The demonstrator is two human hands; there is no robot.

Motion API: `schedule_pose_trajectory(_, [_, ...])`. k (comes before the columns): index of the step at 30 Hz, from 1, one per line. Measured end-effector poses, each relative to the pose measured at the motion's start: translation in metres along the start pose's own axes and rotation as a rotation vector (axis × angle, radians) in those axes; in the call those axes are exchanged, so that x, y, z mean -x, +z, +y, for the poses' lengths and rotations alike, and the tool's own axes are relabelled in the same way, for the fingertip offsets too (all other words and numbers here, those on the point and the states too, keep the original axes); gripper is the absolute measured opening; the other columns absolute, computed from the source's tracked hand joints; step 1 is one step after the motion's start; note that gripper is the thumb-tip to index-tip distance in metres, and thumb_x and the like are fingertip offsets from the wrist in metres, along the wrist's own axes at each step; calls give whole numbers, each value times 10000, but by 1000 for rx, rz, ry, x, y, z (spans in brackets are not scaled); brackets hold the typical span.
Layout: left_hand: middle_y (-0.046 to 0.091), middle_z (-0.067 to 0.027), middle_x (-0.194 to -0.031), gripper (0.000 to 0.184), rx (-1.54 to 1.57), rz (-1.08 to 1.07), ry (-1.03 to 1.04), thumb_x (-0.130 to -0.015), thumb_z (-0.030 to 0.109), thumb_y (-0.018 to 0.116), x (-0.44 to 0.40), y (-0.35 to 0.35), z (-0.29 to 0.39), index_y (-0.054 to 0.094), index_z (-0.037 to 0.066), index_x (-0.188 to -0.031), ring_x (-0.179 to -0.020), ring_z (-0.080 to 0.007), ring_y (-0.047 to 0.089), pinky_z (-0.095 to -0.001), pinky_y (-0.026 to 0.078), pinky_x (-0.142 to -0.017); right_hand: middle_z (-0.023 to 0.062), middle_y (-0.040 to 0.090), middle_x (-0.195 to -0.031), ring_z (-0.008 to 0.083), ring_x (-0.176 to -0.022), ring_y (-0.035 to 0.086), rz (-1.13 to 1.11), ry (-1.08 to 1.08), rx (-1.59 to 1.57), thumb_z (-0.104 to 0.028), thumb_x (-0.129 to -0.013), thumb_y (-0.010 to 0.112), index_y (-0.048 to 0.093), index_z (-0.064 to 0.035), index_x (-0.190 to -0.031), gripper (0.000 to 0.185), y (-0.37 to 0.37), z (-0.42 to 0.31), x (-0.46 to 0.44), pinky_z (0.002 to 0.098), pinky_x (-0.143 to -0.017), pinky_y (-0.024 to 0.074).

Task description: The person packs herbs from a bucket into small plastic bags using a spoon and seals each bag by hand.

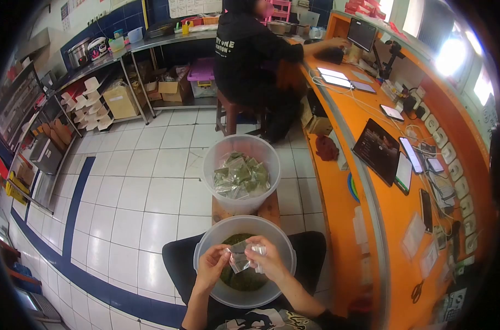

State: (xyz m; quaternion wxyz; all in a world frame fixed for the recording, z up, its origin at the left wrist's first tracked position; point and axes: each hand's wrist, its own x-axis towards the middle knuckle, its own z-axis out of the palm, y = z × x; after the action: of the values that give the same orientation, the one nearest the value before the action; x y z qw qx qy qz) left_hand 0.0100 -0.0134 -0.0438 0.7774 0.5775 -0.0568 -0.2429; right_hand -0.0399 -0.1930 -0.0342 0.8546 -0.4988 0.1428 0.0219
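Observation:
A small clear plastic bag [240, 260] is held between my two hands, above a round translucent tub on my lap. My left hand [210, 265] pinches one edge of the bag. My right hand [269, 259] closes on its other side, with more clear plastic showing by the fingers. The lap tub [205, 237] has a dark green, loose-looking mass [241, 283] in its bottom; what it is I cannot make out. Just beyond stands a second translucent tub [208, 165], holding several small filled bags [241, 175] with green contents.
The second tub rests on a wooden stool [219, 214]. An orange counter [343, 132] on the right carries a tablet [377, 144], phones, cables and scissors [417, 291]. A person in black [244, 60] sits ahead at the counter. Metal tables [167, 41] line the back.

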Motion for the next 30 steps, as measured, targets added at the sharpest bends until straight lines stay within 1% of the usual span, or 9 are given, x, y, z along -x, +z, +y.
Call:
schedule_pose_trajectory(5, [657,-72,-954,367,39,-55,-11,-898,81,656,3,7,10,517,17,-1232,-855,-121,619,-262,514,-718,2,532,-863,59,-601,479,25,-45,-4,-24,-877,639,526,-44,-1117,265,2,-2,2,212,-469,348])
schedule_pose_trajectory(12, [652,-60,-904,413,-5,-20,-29,-866,65,690,1,2,3,507,14,-1233,-775,-115,615,-239,495,-631,3,542,-856,47,-609,494,63,-109,188,-27,-870,640,543,-49,-1096,248,2,4,1,200,-464,358])
schedule_pose_trajectory(14, [645,-47,-881,404,-43,-14,-36,-866,69,692,2,4,8,511,15,-1224,-740,-104,607,-228,482,-598,14,606,-868,95,-756,587,126,-217,368,-70,-848,657,603,-43,-1038,199,-2,12,-2,245,-676,476])
schedule_pose_trajectory(15, [634,-46,-866,380,-58,10,-82,-872,57,681,4,7,15,512,8,-1209,-722,-94,590,-223,468,-588,14,606,-868,95,-756,587,126,-216,367,-70,-848,657,603,-43,-1038,199,-1,13,-2,245,-676,476])
schedule_pose_trajectory(17, [623,-46,-852,356,-73,35,-131,-878,45,670,6,8,18,513,0,-1194,-704,-84,573,-218,455,-578,40,641,-911,127,-864,617,156,-262,436,-68,-840,658,612,-32,-1020,190,1,12,-1,269,-800,472])
schedule_pose_trajectory(19, [634,-19,-863,315,-104,55,-130,-871,83,690,5,7,16,543,24,-1144,-702,-73,589,-192,430,-559,50,648,-918,133,-873,625,148,-301,470,-72,-841,659,611,-29,-1022,192,1,11,-1,273,-800,476])
schedule_pose_trajectory(23, [637,-9,-864,276,-98,52,-12,-878,90,686,3,7,6,557,31,-1115,-743,-69,596,-197,439,-602,65,661,-927,144,-885,638,148,-392,599,-79,-837,670,608,-18,-1024,206,7,2,2,279,-797,481])
schedule_pose_trajectory(25, [629,-25,-854,253,-69,49,38,-882,69,681,1,4,1,559,3,-1094,-773,-76,593,-208,474,-715,68,663,-926,141,-882,641,157,-400,598,-82,-835,676,608,-18,-1018,206,7,3,2,277,-791,482])
schedule_pose_trajectory(30, [634,-33,-846,158,-57,108,29,-891,78,672,1,1,0,582,7,-1000,-776,-87,592,-227,479,-712,69,654,-924,136,-824,635,232,-410,590,-102,-838,694,606,-23,-1007,206,7,-1,3,256,-743,482])
